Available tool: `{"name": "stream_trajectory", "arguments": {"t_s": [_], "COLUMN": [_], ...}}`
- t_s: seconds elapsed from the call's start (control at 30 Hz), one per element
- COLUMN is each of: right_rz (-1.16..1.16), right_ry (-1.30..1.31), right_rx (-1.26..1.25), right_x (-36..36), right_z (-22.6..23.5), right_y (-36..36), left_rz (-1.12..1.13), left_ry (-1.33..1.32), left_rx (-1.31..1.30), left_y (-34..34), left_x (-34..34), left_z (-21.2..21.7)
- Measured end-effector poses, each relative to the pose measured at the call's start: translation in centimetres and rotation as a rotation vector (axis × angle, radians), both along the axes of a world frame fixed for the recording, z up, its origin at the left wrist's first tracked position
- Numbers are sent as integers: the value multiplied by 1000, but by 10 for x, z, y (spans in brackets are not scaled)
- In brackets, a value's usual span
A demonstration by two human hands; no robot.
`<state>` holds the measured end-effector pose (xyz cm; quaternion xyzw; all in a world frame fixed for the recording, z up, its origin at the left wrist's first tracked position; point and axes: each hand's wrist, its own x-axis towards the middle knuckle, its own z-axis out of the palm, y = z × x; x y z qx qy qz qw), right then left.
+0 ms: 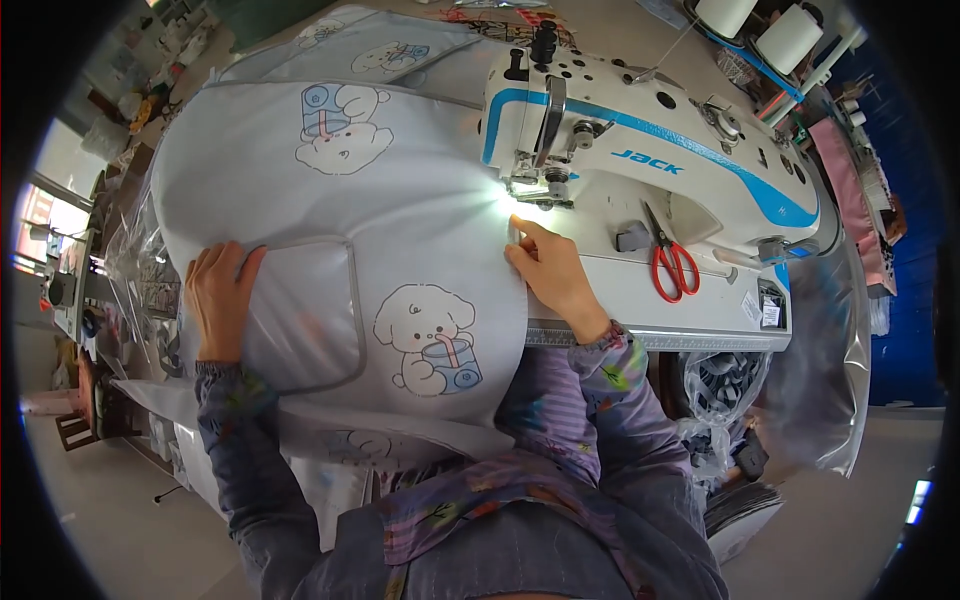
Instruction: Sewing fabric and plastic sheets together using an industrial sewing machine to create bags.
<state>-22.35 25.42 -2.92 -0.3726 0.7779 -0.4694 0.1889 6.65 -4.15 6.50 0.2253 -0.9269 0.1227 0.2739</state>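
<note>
Landmark is the white-and-blue sewing machine; everything below is placed relative to it. A pale blue fabric piece with cartoon puppy prints and grey binding is spread to the left of the machine, covering most of the table on that side and draping toward the person's lap. Its right edge runs up to the needle area, under the machine's lit work lamp. Right hand sits just in front of the needle, below the machine head, fingers extended and pressed flat onto the fabric edge, fingertips nearly at the presser foot; not clenched, and can't tell whether it pinches the edge or only presses on it. Left hand is well to the left of the machine, laid over the fabric's far side beside a grey-bound pocket outline, fingers curled over a fold, gripping the cloth. Red-handled scissors lie on the machine bed, right of the needle, near the right hand but apart from it. Two white thread cones stand behind the machine at upper right. More of the same printed fabric is stacked behind the machine's left end.
</note>
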Motion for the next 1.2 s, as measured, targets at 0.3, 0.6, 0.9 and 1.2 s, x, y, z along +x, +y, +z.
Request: {"name": "stream_trajectory", "arguments": {"t_s": [0.3, 0.6, 0.9, 1.2], "right_rz": [14, -20, -38, -76], "right_ry": [96, 76, 63, 141], "right_rx": [23, 32, 21, 51], "right_x": [0, 7, 16, 45], "right_z": [-4, -6, -2, 1], "right_y": [-2, 4, 7, 21], "left_rz": [-22, -35, -39, -100], "left_ry": [0, 6, -15, 14], "left_rx": [-46, -102, -145, -270], "left_y": [-36, -64, -98, -125], "left_x": [-38, -83, -117, -173], "left_z": [-1, 16, 22, 58]}}
